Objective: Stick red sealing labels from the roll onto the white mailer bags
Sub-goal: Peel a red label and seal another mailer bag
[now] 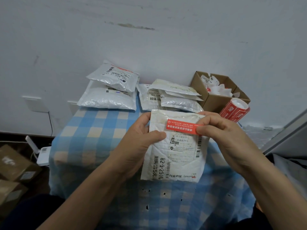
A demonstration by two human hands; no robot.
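Held mailer [174, 155] hanging over table [99, 130] centre, label [181, 126] lying across its upper part; one mailer stack [109, 98] lying at 11 o'clock; another mailer stack [176, 98] at 12; carton [214, 102] standing at 1, label roll [235, 112] touching its near side; floor boxes [15, 166] sitting at 8.

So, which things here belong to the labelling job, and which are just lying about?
Job: mailer in left hand, red label pinched by right hand, label roll, stacked mailers.
Lying about: open box of scraps, floor boxes, router.
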